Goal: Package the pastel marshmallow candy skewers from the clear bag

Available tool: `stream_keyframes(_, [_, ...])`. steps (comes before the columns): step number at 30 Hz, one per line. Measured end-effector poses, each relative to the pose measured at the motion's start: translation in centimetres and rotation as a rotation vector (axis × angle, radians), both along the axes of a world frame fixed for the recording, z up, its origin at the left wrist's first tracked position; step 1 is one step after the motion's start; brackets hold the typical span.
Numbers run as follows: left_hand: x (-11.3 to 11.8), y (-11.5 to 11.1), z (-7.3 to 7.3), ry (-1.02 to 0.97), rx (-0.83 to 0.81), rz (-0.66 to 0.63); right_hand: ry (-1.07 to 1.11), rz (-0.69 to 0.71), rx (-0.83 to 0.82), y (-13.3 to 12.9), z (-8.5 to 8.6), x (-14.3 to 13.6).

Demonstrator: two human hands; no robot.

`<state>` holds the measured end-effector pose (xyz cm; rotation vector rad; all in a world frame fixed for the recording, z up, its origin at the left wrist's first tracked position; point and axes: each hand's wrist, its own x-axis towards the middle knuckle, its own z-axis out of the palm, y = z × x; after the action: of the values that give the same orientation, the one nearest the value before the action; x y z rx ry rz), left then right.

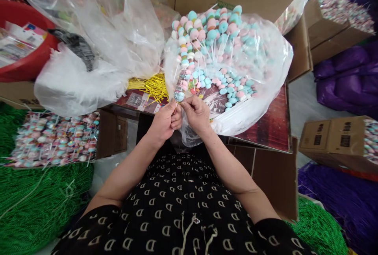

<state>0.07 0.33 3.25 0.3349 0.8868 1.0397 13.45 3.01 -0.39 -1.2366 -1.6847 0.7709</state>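
Note:
A wrapped candy skewer (181,85), pink and blue in a printed clear sleeve, points away from me over the table's near edge. My left hand (167,123) pinches its near end, where the stick and gathered wrapper meet. At the same spot the thumb and fingertips of my right hand (197,114) are pressed together on what looks like a thin yellow tie, mostly hidden by the fingers. Just beyond, unwrapped candy skewers (212,30) lie heaped with white sticks toward me. Loose pink and blue candies (233,85) spread over clear plastic to the right.
Yellow twist ties (155,87) lie left of my hands beside a large clear plastic bag (118,34). A red basin (32,62) stands far left. Below it, a carton holds wrapped skewers (59,139). Cartons (330,139) and purple bundles (345,78) stand at right.

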Motion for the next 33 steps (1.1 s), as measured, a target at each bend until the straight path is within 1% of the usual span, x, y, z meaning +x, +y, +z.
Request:
stream_keyframes(3, [0.3, 0.2, 0.0, 0.031, 0.009, 0.043, -0.059, 0.014, 0.113, 0.0, 0.3, 0.0])
stream_keyframes(5, [0.3, 0.3, -0.1, 0.054, 0.026, 0.058, -0.051, 0.041, 0.134, 0.0, 0.2, 0.1])
stream_keyframes(10, [0.5, 0.4, -0.4, 0.177, 0.084, 0.142, -0.058, 0.064, 0.071, 0.2, 0.3, 0.0])
stream_keyframes(14, [0.4, 0.3, -1.2, 0.211, 0.130, 0.182, -0.044, 0.054, 0.041, 0.2, 1.1, -0.3])
stream_keyframes(17, [0.0, 0.3, -2.2, 0.247, 0.254, 0.172, -0.063, 0.014, 0.053, 0.0, 2.0, -0.5])
stream_keyframes(19, [-0.3, 0.5, -2.3, 0.273, 0.366, 0.159, -0.082, 0.017, 0.077, -0.3, 2.7, -0.5])
stream_keyframes(21, [-0.6, 0.8, -1.6, 0.250, 0.429, 0.157, -0.101, 0.042, 0.085, -0.5, 3.3, -0.4])
stream_keyframes(24, [-1.2, 0.7, 0.9, 0.203, 0.478, 0.160, -0.111, 0.063, 0.040, -0.6, 4.0, -0.1])
stream_keyframes(25, [-1.4, 0.4, 1.7, 0.231, 0.517, 0.183, -0.104, 0.057, 0.019, -0.5, 4.2, 0.1])
stream_keyframes(27, [-2.0, -0.4, 3.0, 0.300, 0.594, 0.157, -0.071, 0.024, -0.014, -0.1, 4.7, 0.5])
stream_keyframes(29, [-2.4, -1.2, 3.5, 0.381, 0.616, 0.122, -0.015, -0.040, -0.020, 0.4, 5.6, 0.9])
stream_keyframes(32, [-2.2, -1.4, 3.0, 0.516, 0.642, 0.010, 0.072, -0.099, 0.008, 0.3, 7.0, 1.1])
stream_keyframes(33, [-2.0, -1.1, 2.8, 0.527, 0.601, 0.021, 0.093, -0.087, 0.016, 0.1, 7.4, 1.1])
